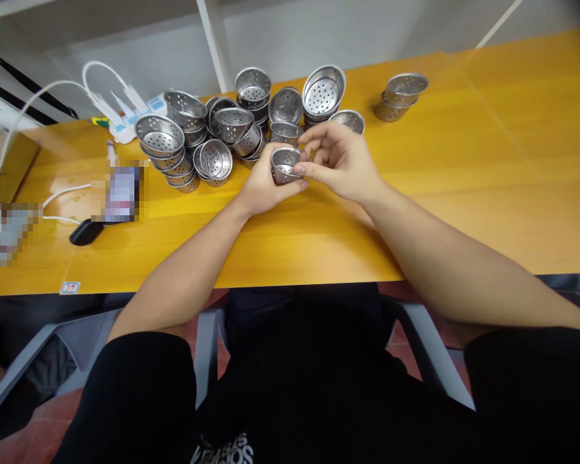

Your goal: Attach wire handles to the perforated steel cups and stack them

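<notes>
My left hand (265,183) is wrapped round a small perforated metal cup (286,166), its open top tilted toward me, just above the table. My right hand (341,158) meets the cup's right rim, thumb at the near side and the other fingers curled behind. What lies between those fingertips is partly hidden. Right behind the held cup stands another perforated cup (285,131). Beyond my right hand a further metal cup (348,120) shows in part.
Stacks of perforated cups (160,136) crowd the back of the yellow table (488,193). Two stacked cups (401,96) stand apart at the right. A power strip (125,125), white cables, a blurred phone (122,194) and a black object (86,232) lie left.
</notes>
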Available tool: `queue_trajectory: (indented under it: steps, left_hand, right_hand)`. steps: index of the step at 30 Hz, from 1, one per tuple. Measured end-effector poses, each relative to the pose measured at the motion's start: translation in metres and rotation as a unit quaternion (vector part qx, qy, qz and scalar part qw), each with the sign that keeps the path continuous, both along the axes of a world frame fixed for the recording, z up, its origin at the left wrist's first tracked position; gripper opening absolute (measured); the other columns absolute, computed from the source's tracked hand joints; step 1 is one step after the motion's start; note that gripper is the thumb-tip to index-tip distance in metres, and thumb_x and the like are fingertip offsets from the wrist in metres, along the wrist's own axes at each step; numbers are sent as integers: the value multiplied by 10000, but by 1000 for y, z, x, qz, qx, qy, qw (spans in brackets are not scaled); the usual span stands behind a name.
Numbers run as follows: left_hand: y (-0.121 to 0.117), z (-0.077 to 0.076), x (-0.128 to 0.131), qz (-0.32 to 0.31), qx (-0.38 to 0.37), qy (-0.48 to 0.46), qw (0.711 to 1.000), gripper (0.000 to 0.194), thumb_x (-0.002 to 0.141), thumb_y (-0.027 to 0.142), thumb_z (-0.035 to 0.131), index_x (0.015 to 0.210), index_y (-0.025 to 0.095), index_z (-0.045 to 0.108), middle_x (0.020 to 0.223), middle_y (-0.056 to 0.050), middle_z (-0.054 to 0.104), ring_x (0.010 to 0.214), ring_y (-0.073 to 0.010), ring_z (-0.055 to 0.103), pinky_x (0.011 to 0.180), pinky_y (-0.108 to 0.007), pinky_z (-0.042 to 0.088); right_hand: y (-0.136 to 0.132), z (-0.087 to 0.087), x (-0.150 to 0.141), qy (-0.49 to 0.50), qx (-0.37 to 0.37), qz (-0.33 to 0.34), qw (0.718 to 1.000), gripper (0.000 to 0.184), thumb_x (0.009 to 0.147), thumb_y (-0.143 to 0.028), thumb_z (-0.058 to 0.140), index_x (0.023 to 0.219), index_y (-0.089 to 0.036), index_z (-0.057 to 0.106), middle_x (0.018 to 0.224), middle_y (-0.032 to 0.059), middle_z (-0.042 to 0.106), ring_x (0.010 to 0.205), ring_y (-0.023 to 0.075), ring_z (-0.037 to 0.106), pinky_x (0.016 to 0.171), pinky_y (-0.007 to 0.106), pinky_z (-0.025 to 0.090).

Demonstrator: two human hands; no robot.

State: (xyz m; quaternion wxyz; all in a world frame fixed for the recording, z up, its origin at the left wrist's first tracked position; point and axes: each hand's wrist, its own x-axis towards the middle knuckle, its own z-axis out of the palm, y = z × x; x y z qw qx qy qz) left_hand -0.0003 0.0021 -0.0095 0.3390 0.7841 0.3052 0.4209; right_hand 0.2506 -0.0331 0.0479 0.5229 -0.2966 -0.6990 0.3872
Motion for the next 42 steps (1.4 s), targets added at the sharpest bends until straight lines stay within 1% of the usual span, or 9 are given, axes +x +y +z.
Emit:
queue_trajectory:
  steps: [4, 9, 15, 20, 25, 29, 33, 37, 42]
  left_hand:
    - [7, -3, -4, 20, 19, -15, 1000, 919, 997, 770, 1072, 1606, 280, 590, 1527, -134, 791, 1421, -338, 852, 1309, -587, 706]
    - [11, -4, -6, 41, 27, -18, 999, 919, 1010, 774, 1058, 1634, 293, 584, 1543, -129, 768, 1488, -353, 825, 1325, -565, 680]
    - [7, 0, -4, 37, 30, -15, 999, 1002, 938, 846, 1092, 1613, 288, 603, 1520, -112, 764, 1491, -358, 819, 1331, -554, 669]
    - [10, -4, -4, 29, 22, -11, 999, 1031, 938, 864, 1082, 1629, 288, 578, 1562, -123, 761, 1489, -353, 824, 1332, -551, 673]
    - [18, -11, -3, 25, 31, -18, 999, 1056, 978, 800, 1069, 1728, 297, 521, 1670, -152, 719, 1606, -388, 790, 1387, -581, 665]
    - [14, -8, 1, -3, -27, -56, 998, 1030, 1052, 692, 1024, 1824, 335, 441, 1774, -173, 677, 1654, -368, 787, 1356, -571, 713]
    - [6, -1, 4, 13, -86, -79, 993, 968, 1045, 543, 1049, 1800, 374, 469, 1849, -172, 661, 1619, -349, 814, 1276, -534, 766]
    - [3, 5, 5, 33, -114, -108, 987, 819, 1057, 382, 1017, 1722, 358, 539, 1749, -145, 749, 1342, -256, 896, 1169, -490, 798]
    - [-11, 19, 8, 4, -161, -86, 983, 319, 1096, 211, 918, 1357, 231, 735, 1387, -99, 872, 1049, -142, 839, 1019, -360, 752]
  right_hand:
    - [-1, -5, 3, -68, 61, -62, 994, 773, 884, -1039, 1074, 1178, -347, 896, 1324, 118, 868, 1033, 357, 842, 841, 559, 784]
    - [-12, 1, 2, -132, 82, -63, 986, 667, 1025, -1071, 899, 1165, -419, 924, 1384, 122, 892, 1321, 431, 799, 1101, 651, 771]
    - [-11, -7, 3, -175, 87, -8, 981, 805, 1068, -1113, 792, 1278, -361, 990, 1544, 170, 798, 1492, 494, 764, 1126, 671, 755]
    - [-10, -10, 5, -184, 86, -7, 979, 822, 1080, -1112, 775, 1385, -374, 973, 1556, 167, 781, 1462, 472, 770, 1140, 660, 754]
    - [-8, -9, 10, -173, 80, -56, 980, 748, 1043, -1073, 874, 1371, -401, 883, 1402, 129, 838, 1217, 397, 790, 1148, 673, 751]
    - [-2, -13, 9, -152, 70, -73, 983, 688, 1036, -1021, 940, 1260, -376, 852, 1233, 102, 847, 1192, 399, 825, 1143, 672, 772]
    - [3, -16, 5, -97, 58, -108, 988, 745, 1042, -1067, 894, 1270, -359, 840, 1211, 93, 859, 1194, 413, 881, 1102, 668, 807]
    - [7, -16, 3, -59, 46, -122, 990, 811, 1016, -1136, 848, 1285, -371, 848, 1141, 80, 867, 1120, 403, 898, 1066, 677, 809]
    - [18, -13, 1, -16, 15, -133, 991, 768, 919, -1153, 901, 1221, -449, 845, 1111, 55, 897, 1189, 436, 871, 1076, 731, 741]
